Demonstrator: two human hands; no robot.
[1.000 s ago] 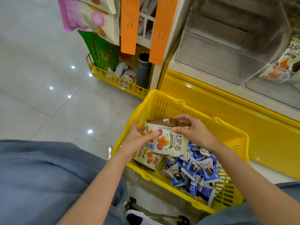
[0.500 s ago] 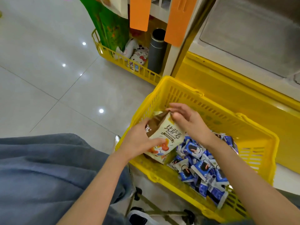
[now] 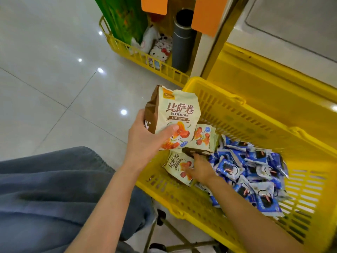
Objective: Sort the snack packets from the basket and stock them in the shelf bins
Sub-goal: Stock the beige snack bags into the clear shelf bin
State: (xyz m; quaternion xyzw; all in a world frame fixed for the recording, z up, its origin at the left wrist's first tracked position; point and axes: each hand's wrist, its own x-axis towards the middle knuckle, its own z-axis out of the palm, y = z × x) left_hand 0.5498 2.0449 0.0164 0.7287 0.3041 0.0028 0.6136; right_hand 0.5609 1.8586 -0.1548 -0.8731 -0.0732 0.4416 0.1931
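Note:
My left hand [image 3: 145, 141] grips a stack of cream-and-brown snack packets [image 3: 175, 114], held above the left rim of the yellow basket [image 3: 237, 105]. Inside the basket my right hand [image 3: 198, 168] reaches down onto more cream packets [image 3: 175, 167]; its fingers touch a brown-edged packet [image 3: 197, 152], and the grip is hard to make out. Another cream packet [image 3: 204, 136] leans behind it. Several small blue-and-white packets [image 3: 251, 172] fill the basket's middle and right.
A yellow shelf base [image 3: 273, 70] runs behind the basket, with a clear bin [image 3: 291, 22] above it. At the back a yellow wire rack [image 3: 164, 68] holds a grey tube [image 3: 182, 41], a cartoon-cat item [image 3: 160, 52] and green bags [image 3: 125, 19]. Tiled floor at left; my knee at lower left.
My left hand has lifted the cream packets up and left, over the basket's rim. My right hand let go of them and dropped onto the packets inside the basket.

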